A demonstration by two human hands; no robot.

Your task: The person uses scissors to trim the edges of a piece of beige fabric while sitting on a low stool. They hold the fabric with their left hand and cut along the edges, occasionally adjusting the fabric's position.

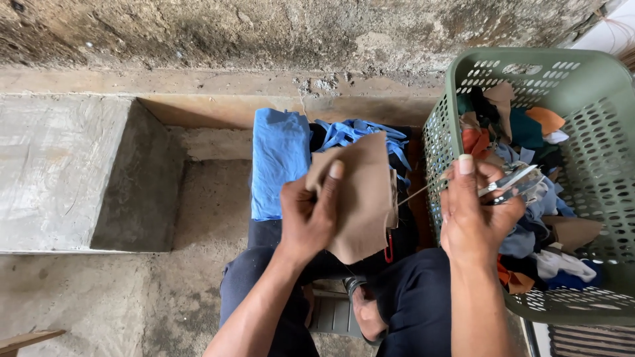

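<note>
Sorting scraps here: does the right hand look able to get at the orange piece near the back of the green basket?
Probably yes. The right hand hovers at the basket rim, and the orange piece lies uncovered on top of the pile, though the hand already holds scissors.

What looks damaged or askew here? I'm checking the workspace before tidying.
The rough concrete wall is pitted, and its ledge is chipped with crumbled bits. Cloth scraps lie jumbled in the green perforated plastic basket. Nothing has spilled onto the floor.
</note>
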